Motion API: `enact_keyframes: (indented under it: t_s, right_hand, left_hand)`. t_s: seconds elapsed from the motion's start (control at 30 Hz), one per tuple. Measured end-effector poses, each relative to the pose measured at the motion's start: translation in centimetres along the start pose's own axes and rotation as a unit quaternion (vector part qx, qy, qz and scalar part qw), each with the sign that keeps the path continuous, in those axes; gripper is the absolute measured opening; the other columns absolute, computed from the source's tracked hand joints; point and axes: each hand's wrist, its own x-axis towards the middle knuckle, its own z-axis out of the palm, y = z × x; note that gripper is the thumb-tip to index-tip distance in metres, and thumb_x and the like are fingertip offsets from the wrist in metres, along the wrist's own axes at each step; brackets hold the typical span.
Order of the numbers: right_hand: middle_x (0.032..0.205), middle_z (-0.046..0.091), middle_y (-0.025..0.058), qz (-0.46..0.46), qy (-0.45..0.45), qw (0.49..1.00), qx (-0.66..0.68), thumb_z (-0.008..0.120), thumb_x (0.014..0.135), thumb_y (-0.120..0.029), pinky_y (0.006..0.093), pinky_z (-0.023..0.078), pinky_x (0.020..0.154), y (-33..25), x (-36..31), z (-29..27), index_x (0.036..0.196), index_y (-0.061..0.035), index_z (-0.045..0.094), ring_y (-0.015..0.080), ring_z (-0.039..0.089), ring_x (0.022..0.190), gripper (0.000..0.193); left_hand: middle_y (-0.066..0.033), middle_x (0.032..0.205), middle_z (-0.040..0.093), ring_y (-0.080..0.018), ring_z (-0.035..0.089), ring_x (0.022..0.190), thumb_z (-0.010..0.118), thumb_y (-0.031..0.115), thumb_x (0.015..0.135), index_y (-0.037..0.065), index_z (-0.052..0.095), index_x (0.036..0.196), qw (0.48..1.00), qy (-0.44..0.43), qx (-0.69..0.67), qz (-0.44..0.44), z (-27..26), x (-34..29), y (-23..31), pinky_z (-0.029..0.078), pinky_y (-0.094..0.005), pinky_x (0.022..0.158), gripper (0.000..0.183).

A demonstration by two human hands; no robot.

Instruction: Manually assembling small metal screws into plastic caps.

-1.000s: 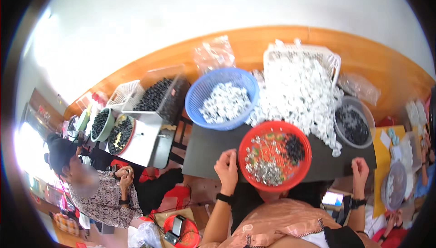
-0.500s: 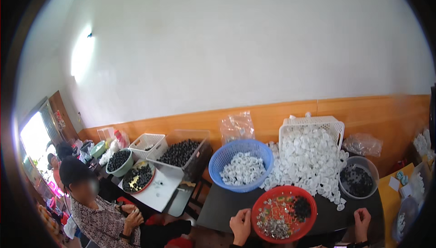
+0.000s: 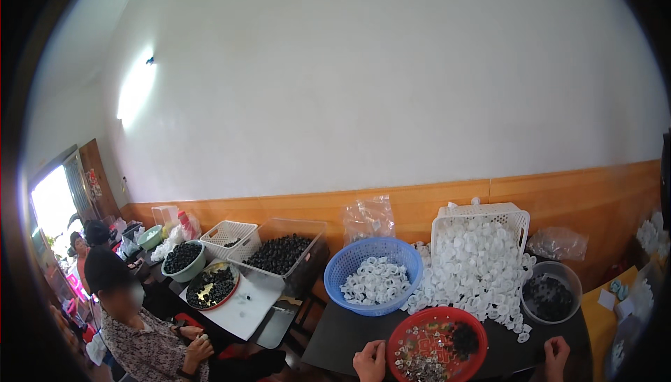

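My left hand [image 3: 370,362] is closed, fingers curled, close beside the left rim of a round red tray [image 3: 476,320]. Small shiny metal-looking pieces [image 3: 426,364] lie in the near part of the tray, and a heap of small black parts [image 3: 463,341] is at its right side. My right hand [image 3: 556,358] is at the table's near edge, apart from the tray on its right, with fingers bent inward. Whatever either hand may hold is hidden. Beyond the tray spreads a big pile of white plastic parts [image 3: 475,263], spilling from a tipped white basket [image 3: 518,222].
A blue basket [image 3: 334,285] of white parts stands behind-left; a clear tub [image 3: 576,285] of black parts stands right. On the left, a seated co-worker [image 3: 140,333] works near a tray [image 3: 234,287] and a clear bin [image 3: 318,249] of black parts. Yellow cardboard [image 3: 602,322] lies far right.
The whole view has tilted, so the table and its contents sit lower in the picture. My hands keep nearly the same places and curled shape. The co-worker's head and hands have shifted slightly.
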Motion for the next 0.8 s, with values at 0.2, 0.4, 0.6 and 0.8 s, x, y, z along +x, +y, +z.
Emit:
enact_keyframes:
  t_s: [0.2,0.4,0.6,0.8]
  right_hand:
    - [0.072,0.049,-0.0029,0.016,-0.003,1.0,-0.016,0.059,0.088,-0.011,0.0216,0.037,0.061,1.2,0.5,0.4,0.081,-0.0029,0.054,0.0046,0.044,0.068,0.011]
    - [0.076,0.05,-0.0053,0.007,-0.005,0.999,-0.031,0.061,0.09,-0.014,0.0193,0.037,0.062,1.1,1.9,1.4,0.088,-0.0025,0.059,0.0028,0.043,0.07,0.011]
    - [0.071,0.051,-0.0054,0.061,-0.082,0.993,-0.065,0.061,0.09,-0.014,0.0193,0.037,0.059,-1.7,3.8,1.3,0.086,-0.0012,0.061,0.0024,0.044,0.066,0.013]
    - [0.072,0.06,0.0027,-0.1,-0.18,0.976,-0.074,0.062,0.088,-0.015,0.0234,0.044,0.062,-7.7,8.1,5.2,0.09,0.0006,0.062,0.0077,0.052,0.067,0.015]
  left_hand:
    - [-0.0095,0.062,0.062,-0.0282,0.059,0.056,0.063,0.022,0.086,0.011,0.069,0.084,0.995,-0.05,0.082,-0.014,-0.9,0.4,0.6,0.044,-0.0403,0.058,0.013]
    - [-0.0148,0.069,0.064,-0.0255,0.063,0.059,0.059,0.019,0.09,0.002,0.066,0.091,0.994,-0.098,0.033,-0.023,-0.3,2.0,1.3,0.047,-0.0368,0.057,0.018]
    - [-0.001,0.057,0.056,-0.0052,0.047,0.053,0.064,0.015,0.088,0.001,0.068,0.096,0.994,-0.097,-0.002,-0.049,0.6,2.0,1.0,0.039,-0.0252,0.05,0.017]
    - [0.005,0.067,0.053,-0.0015,0.041,0.058,0.065,0.015,0.087,0.0,0.066,0.102,0.987,-0.144,-0.012,-0.064,0.3,1.1,1.2,0.033,-0.0176,0.053,0.021]
